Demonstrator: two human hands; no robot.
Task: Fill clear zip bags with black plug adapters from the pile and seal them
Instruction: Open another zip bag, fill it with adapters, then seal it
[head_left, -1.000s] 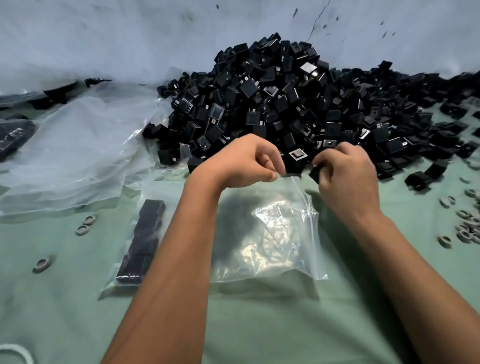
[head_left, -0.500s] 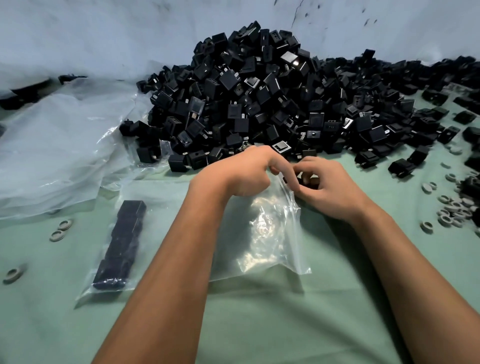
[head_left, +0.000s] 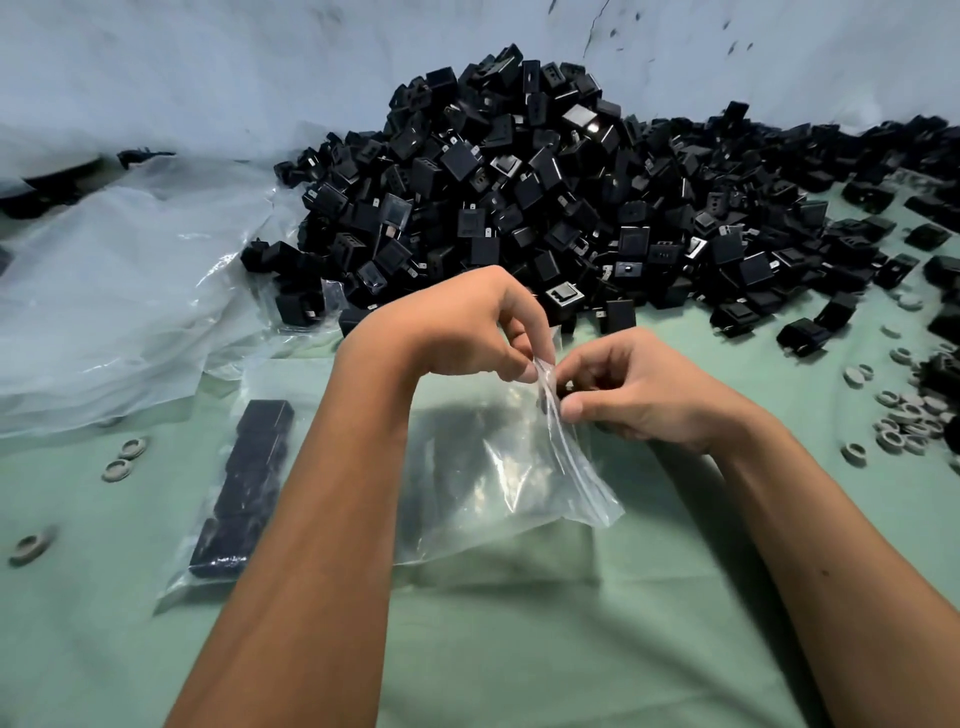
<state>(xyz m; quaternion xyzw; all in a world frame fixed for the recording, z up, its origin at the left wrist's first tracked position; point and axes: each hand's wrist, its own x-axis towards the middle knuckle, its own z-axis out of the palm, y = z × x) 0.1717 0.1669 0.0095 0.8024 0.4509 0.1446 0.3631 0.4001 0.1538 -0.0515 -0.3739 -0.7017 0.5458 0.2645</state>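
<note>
A clear zip bag (head_left: 509, 467) hangs a little above the green table between my hands. My left hand (head_left: 457, 327) pinches its upper edge from the left. My right hand (head_left: 639, 389) pinches the same edge from the right, its fingers curled and something small and dark showing between them. The bag looks crumpled; I cannot tell what is inside. A big pile of black plug adapters (head_left: 545, 197) lies just beyond my hands. A filled bag of adapters (head_left: 244, 488) lies flat at the left, partly behind my left forearm.
Loose clear plastic sheeting (head_left: 119, 291) covers the left side of the green table (head_left: 519, 649). Grey rings (head_left: 904, 421) are scattered at the right, a few more rings (head_left: 122, 460) at the left. A pale wall (head_left: 208, 67) stands behind the pile.
My hands have drawn together on the bag's top edge and come nearer to me, away from the pile. The bag's mouth has narrowed between them.
</note>
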